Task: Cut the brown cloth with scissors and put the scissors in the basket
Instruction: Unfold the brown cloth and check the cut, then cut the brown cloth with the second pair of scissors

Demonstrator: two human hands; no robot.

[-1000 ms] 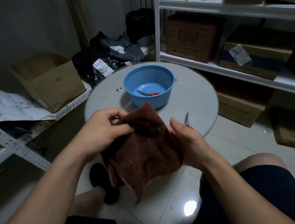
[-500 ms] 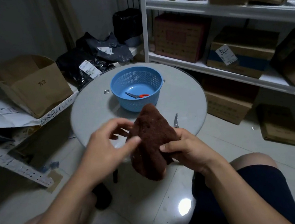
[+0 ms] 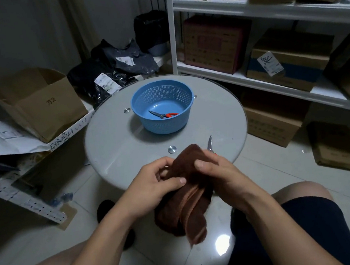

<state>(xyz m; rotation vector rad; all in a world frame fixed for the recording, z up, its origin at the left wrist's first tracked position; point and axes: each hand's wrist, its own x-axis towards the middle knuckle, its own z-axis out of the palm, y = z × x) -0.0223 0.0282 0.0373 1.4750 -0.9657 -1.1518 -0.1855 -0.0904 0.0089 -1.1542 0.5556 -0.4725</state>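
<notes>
The cloth (image 3: 187,198) is hanging bunched into long folds between both hands, where a second ago it was being held spread out flat. Gathering it this way likely means it is being readied for a cut, though no cut edge is visible. The left hand (image 3: 154,186) is pinching the folds from the side; the right hand (image 3: 215,171) is closing over the top edge. Scissors (image 3: 209,143) are lying on the table (image 3: 114,140) just behind the right hand, untouched. Another pair (image 3: 163,114) is sitting in the basket (image 3: 142,98) farther back.
</notes>
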